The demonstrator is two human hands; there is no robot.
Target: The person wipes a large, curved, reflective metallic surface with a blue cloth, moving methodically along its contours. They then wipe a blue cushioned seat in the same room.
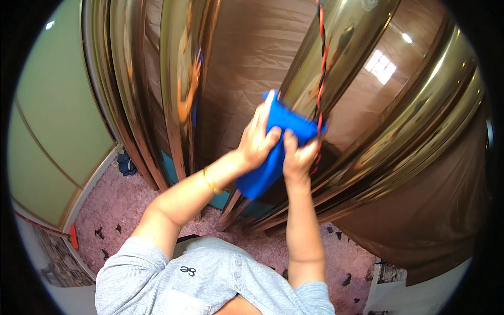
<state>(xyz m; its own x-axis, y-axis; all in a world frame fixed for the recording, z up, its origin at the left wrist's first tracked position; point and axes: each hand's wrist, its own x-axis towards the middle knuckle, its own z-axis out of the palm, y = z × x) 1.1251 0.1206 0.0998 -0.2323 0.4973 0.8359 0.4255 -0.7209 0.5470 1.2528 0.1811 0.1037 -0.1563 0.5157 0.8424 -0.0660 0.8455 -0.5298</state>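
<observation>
A blue cloth [289, 120] is wrapped around a shiny metal pole [334, 67] in front of me, its lower part hanging down. My left hand [258, 136] grips the cloth's left side, its thumb on the front and fingers pointing up the pole. On the right side, my right hand [299, 155] holds the cloth with its thumb near the left one; its fingers are partly hidden. A twisted red and black wire [323, 63] hangs over the pole and passes beside my right hand.
More shiny poles [132, 86] stand at the left and others [417, 106] at the right. Brown sheeting [244, 47] hangs behind them. A pale green panel [51, 98] is at far left. Dark scraps [346, 279] lie on the pinkish floor.
</observation>
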